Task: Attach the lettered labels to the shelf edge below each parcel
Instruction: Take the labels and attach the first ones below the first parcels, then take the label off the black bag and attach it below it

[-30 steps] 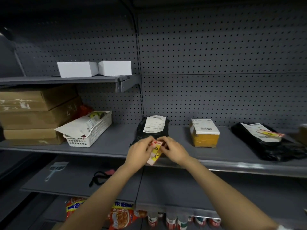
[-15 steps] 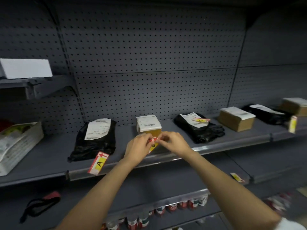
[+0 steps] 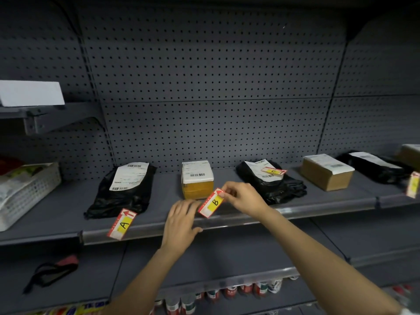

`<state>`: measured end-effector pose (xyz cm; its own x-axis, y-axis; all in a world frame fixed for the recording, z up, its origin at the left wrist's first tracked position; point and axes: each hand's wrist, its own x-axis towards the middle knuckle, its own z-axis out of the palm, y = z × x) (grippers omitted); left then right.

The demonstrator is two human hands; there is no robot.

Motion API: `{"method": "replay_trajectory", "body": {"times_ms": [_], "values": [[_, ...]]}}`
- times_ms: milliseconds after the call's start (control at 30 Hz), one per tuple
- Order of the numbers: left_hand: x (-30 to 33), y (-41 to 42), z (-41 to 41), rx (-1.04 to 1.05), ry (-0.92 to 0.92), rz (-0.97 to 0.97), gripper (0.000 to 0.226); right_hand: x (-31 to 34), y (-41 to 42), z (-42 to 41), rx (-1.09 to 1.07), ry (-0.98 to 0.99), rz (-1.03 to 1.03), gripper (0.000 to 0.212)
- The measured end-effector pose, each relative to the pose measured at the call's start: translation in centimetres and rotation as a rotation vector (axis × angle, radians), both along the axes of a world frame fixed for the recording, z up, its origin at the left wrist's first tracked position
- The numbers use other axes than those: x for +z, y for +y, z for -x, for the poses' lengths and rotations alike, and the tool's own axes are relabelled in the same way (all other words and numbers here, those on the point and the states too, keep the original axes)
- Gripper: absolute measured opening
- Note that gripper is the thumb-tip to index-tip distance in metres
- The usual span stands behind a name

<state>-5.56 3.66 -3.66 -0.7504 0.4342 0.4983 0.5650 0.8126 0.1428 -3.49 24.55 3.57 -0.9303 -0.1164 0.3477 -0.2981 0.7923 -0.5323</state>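
Note:
My right hand (image 3: pixel 244 197) pinches the top corner of the red-and-yellow label B (image 3: pixel 211 203), held tilted in front of the yellow taped box (image 3: pixel 197 183). My left hand (image 3: pixel 181 221) rests flat and open on the shelf edge (image 3: pixel 250 218) just left of and below that label. Label A (image 3: pixel 122 223) sits slanted on the edge below the left black parcel bag (image 3: pixel 123 192). Label C (image 3: pixel 273 171) lies on top of the second black bag (image 3: pixel 272 183). A brown box (image 3: pixel 326 175) and a third black bag (image 3: pixel 375 165) follow to the right.
A white basket (image 3: pixel 25 194) with goods stands at the left of the shelf. Another label (image 3: pixel 412 185) hangs at the far right edge. A black and red strap (image 3: pixel 52 271) lies on the lower shelf. Cans (image 3: pixel 238 289) line the bottom shelf. A white box (image 3: pixel 30 93) sits upper left.
The view has shifted right from the first black bag to the yellow box. Label A stays on the edge. My hands parted: the right keeps label B, the left dropped to the shelf edge.

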Motion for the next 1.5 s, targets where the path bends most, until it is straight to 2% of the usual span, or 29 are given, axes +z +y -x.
{"method": "replay_trajectory", "body": {"times_ms": [233,433,633,700,800,900,1000,1167,1500], "values": [[-0.7,0.6,-0.7,0.075,0.11,0.043,0.051,-0.5,0.6,0.2,0.002,0.051,-0.017,0.014],[-0.9,0.6,-1.4,0.063,0.143,0.018,0.043,-0.9,1.0,0.2,0.003,0.075,-0.027,0.013],[-0.9,0.9,-1.3,0.046,0.026,-0.098,0.037,-1.7,-0.3,0.3,0.009,0.098,-0.058,0.013],[-0.9,0.6,-1.1,0.016,-0.037,-0.176,0.027,-2.0,-0.7,0.3,0.015,0.097,-0.067,0.015],[-0.8,0.1,-0.9,-0.008,-0.075,-0.235,0.013,-2.8,-1.4,0.5,0.049,0.053,-0.192,0.02],[-0.1,0.0,-0.7,-0.008,-0.064,-0.283,0.007,-3.2,-1.6,0.7,0.036,0.021,-0.174,0.018],[1.2,0.8,-1.1,-0.045,-0.035,-0.372,0.007,-3.0,-1.0,0.4,0.001,0.022,-0.126,0.017],[3.6,4.4,-1.9,-0.132,0.0,-0.399,0.017,-2.8,1.8,-1.2,-0.077,0.078,0.003,0.029],[4.5,15.6,-3.9,-0.091,-0.11,-0.414,0.023,-1.2,14.7,-5.7,-0.149,0.043,-0.046,0.018]]}}
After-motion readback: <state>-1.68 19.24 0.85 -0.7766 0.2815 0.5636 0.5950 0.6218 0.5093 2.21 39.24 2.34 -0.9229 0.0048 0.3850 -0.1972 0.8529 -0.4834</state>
